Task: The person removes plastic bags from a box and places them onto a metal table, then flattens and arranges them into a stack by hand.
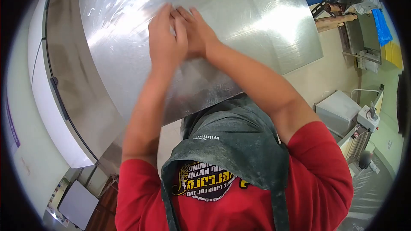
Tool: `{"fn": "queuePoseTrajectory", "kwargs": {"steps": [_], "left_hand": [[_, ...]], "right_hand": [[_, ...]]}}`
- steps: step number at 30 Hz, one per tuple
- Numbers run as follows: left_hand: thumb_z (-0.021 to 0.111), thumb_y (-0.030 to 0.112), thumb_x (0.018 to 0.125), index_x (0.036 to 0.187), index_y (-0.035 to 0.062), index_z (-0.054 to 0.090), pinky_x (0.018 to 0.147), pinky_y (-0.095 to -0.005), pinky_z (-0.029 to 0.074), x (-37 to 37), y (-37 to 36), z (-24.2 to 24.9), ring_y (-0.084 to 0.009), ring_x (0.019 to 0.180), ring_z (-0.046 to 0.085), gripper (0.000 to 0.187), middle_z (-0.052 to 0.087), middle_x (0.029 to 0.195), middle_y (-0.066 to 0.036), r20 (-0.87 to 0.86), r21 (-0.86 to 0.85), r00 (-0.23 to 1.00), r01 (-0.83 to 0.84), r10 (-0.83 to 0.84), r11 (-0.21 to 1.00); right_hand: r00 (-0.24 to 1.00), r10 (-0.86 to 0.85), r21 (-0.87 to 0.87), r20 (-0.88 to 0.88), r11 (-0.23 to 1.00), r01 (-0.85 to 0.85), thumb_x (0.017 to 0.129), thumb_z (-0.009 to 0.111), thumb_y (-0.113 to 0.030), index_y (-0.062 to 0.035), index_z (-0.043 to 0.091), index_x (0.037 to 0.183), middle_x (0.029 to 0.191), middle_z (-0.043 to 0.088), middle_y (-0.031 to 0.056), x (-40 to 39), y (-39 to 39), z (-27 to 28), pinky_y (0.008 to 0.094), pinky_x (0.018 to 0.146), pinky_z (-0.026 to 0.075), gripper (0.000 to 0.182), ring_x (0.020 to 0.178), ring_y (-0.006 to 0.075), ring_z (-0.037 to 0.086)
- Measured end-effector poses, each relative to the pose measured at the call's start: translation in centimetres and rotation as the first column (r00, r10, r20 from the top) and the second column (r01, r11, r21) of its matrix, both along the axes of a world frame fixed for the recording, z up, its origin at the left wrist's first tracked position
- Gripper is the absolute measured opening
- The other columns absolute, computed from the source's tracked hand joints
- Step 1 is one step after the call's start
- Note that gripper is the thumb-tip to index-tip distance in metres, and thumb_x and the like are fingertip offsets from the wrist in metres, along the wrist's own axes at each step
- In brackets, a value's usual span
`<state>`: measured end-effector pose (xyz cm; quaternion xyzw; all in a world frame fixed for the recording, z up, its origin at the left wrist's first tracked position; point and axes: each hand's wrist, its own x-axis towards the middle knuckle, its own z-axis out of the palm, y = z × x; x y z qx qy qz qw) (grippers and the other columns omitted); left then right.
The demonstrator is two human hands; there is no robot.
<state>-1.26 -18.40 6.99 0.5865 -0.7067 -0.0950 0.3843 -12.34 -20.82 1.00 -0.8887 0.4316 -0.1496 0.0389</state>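
Head cam, the only view here: both hands are pressed together on a big stainless steel desk (128, 60), roughly in the middle of it and a little toward the near edge. The left hand (165, 45) lies flat, fingers together, partly over the right hand (195, 34), whose fingers fan out a bit past it. I honestly can't see whether anything is tucked under the palms. If there's dough or something else there, it's fully hidden, so as for the grip, I can't tell if either hand is closed on anything or just pushing down on the metal.

My read is that this is a pressing or kneading sort of push, both arms extended with weight over the hands. Whatever follows probably needs the hands to lift or slide apart so the surface underneath shows.

Around it: the person wears a red shirt (325, 175) and a dusty dark apron (239, 145). A white machine with a long belt (64, 81) sits off to the left, a white mixer-like appliance (364, 124) to the right, and wooden rolling pins (336, 19) with a blue cloth (381, 25) at top right.
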Motion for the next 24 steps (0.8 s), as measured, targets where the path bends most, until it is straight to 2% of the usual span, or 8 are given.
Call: {"fn": "queuePoseTrajectory", "kwargs": {"steps": [5,7,10,12,15,20,23,24], "left_hand": [[0.055,0.016,0.094,0.143,-0.0053,0.042,0.115,-0.0526,0.028,-4.4,11.5,-3.6,-0.0407,0.137,0.04,0.055,0.043,0.146,-0.027,-0.167,0.193,0.983,0.103,-0.071,0.976],[0.053,0.028,0.094,0.146,-0.0053,0.036,0.117,-0.0579,0.019,-5.0,10.8,-4.2,-0.0406,0.142,0.032,0.064,0.038,0.151,-0.025,0.364,0.294,0.924,0.008,-0.119,0.956],[0.05,0.039,0.094,0.15,-0.0039,0.033,0.117,-0.0613,0.015,-2.2,4.6,-5.1,-0.0401,0.146,0.026,0.072,0.035,0.154,-0.023,0.455,0.461,0.869,-0.041,-0.196,0.887],[0.049,0.037,0.095,0.147,-0.0008,0.04,0.117,-0.0582,0.022,0.7,0.4,-7.0,-0.0372,0.144,0.033,0.065,0.04,0.152,-0.022,0.613,0.128,0.781,0.047,-0.116,0.991],[0.045,0.037,0.098,0.143,0.0033,0.047,0.116,-0.0534,0.027,1.5,-6.9,-5.6,-0.0352,0.138,0.042,0.057,0.048,0.147,-0.022,0.431,0.447,0.902,-0.175,-0.039,0.877],[0.043,0.034,0.101,0.134,-0.0027,0.055,0.113,-0.0475,0.034,1.0,-9.1,-1.0,-0.0391,0.129,0.051,0.051,0.058,0.134,-0.024,0.3,0.693,0.944,-0.117,-0.137,0.711],[0.053,0.012,0.096,0.126,-0.0071,0.058,0.107,-0.0499,0.039,-0.3,-1.0,-1.1,-0.0424,0.124,0.053,0.036,0.059,0.129,-0.027,0.149,0.003,0.987,0.058,-0.058,0.998],[0.055,0.008,0.094,0.13,-0.0082,0.054,0.108,-0.049,0.039,-1.0,2.2,-0.3,-0.0455,0.124,0.052,0.039,0.056,0.132,-0.029,0.06,0.002,0.997,0.053,-0.053,0.999]], "right_hand": [[0.986,-0.149,0.633,0.074,0.771,0.069,0.1,0.038,-0.044,0.0017,0.058,0.131,0.14,0.054,0.0233,2.7,-8.7,3.8,0.0463,0.117,0.026,0.059,0.135,0.0376,0.044],[0.992,-0.105,0.587,0.064,0.809,0.047,0.1,0.038,-0.044,0.0028,0.059,0.129,0.139,0.054,0.0249,2.9,-8.6,3.8,0.046,0.115,0.03,0.059,0.132,0.0391,0.046],[0.982,-0.008,0.158,0.191,0.987,-0.023,0.096,0.05,-0.034,0.0063,0.058,0.127,0.137,0.055,0.026,2.2,-5.8,2.1,0.0498,0.111,0.035,0.051,0.13,0.0402,0.049],[0.916,0.025,0.058,0.401,0.997,-0.052,0.092,0.057,-0.028,0.0068,0.056,0.129,0.14,0.052,0.0249,-0.6,0.2,3.2,0.0506,0.114,0.03,0.05,0.134,0.0393,0.045],[0.937,-0.03,0.312,0.349,0.946,-0.087,0.091,0.058,-0.028,0.0055,0.047,0.139,0.15,0.042,0.0229,-3.4,10.7,3.5,0.0505,0.119,0.022,0.059,0.14,0.0379,0.038],[0.993,0.009,0.2,0.118,0.979,-0.032,0.089,0.057,-0.035,0.0033,0.042,0.145,0.154,0.036,0.0208,-2.6,9.7,1.7,0.051,0.115,0.027,0.069,0.141,0.0338,0.036],[0.999,-0.016,0.039,-0.048,0.999,0.017,0.091,0.053,-0.038,0.0018,0.042,0.146,0.156,0.036,0.0178,-1.0,2.2,-0.1,0.0493,0.116,0.028,0.069,0.143,0.0324,0.035],[0.986,-0.039,-0.101,-0.165,0.995,0.023,0.093,0.05,-0.039,0.0011,0.045,0.144,0.155,0.039,0.0169,-0.5,-0.7,-0.4,0.0478,0.116,0.028,0.066,0.142,0.032,0.037]]}}
